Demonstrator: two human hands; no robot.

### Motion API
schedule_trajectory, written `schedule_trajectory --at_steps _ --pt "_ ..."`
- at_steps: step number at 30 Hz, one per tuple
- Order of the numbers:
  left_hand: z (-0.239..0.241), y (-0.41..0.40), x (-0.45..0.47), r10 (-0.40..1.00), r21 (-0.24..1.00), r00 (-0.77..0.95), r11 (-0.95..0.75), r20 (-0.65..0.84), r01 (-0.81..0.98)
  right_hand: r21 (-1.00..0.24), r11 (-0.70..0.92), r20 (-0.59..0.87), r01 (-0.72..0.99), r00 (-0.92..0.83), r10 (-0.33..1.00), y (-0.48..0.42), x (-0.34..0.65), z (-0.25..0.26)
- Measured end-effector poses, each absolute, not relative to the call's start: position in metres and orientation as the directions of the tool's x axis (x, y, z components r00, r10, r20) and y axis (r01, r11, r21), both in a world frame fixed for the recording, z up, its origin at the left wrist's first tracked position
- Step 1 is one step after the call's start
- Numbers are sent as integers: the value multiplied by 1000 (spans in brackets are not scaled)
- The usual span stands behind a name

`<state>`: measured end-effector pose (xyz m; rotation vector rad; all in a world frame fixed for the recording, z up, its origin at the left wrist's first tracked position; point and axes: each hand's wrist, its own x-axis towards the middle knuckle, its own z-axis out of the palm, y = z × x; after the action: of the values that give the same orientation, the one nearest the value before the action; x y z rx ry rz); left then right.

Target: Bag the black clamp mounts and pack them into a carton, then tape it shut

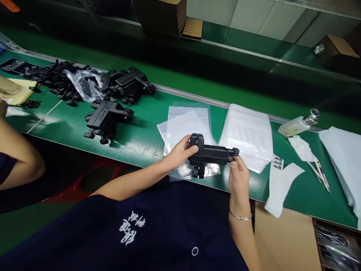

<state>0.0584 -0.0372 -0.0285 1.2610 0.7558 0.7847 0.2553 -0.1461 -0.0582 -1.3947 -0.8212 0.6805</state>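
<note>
By the near left side of the bag stack, our left hand was closed around one end of the black bracket, while our right hand pinched the knob at its other end between thumb and forefinger. The piece looked whole, its handling unfinished, we judged. Just left of the stack, loose bags lay flat, seemingly unfilled. Well left, a second bracket stood untouched; beyond it, more brackets were heaped.
</note>
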Motion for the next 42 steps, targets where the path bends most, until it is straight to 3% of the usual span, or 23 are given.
schedule_trajectory --at_steps 5,10,14,17,20,25,29,32,35,37,39,42 --pt "-29 -34 54 832 986 554 119 -37 -113 -997 70 73 30 602 795 -141 251 -56" --pt "-29 -33 48 859 977 508 159 -65 -144 -993 112 85 -23 502 861 -133 246 -54" --pt "-29 -31 43 845 984 535 103 -9 -147 -999 22 40 37 606 795 -128 242 -54" --pt "-32 -28 39 869 981 494 115 -22 -158 -992 -5 66 128 539 839 -125 238 -53" --pt "-33 -27 35 880 981 475 116 -29 -156 -997 33 68 77 514 855 -121 236 -54" --pt "-29 -27 33 888 974 458 134 -35 -184 -994 -76 -13 82 591 806 -117 234 -55" --pt "-31 -11 38 902 803 303 416 -306 -427 -933 86 217 350 355 910 -126 220 -43" --pt "-32 2 41 840 621 239 526 -488 -581 -725 309 439 616 67 896 -137 202 -36" --pt "-30 6 44 811 550 278 561 -515 -619 -554 437 530 708 -105 842 -145 189 -33" --pt "-30 3 46 801 545 300 579 -517 -606 -582 434 547 687 -63 834 -148 187 -30" --pt "-29 -2 50 804 573 301 582 -513 -577 -751 348 498 561 136 856 -149 190 -26" --pt "-27 -16 58 839 701 339 543 -425 -463 -979 186 203 82 401 893 -146 199 -23"
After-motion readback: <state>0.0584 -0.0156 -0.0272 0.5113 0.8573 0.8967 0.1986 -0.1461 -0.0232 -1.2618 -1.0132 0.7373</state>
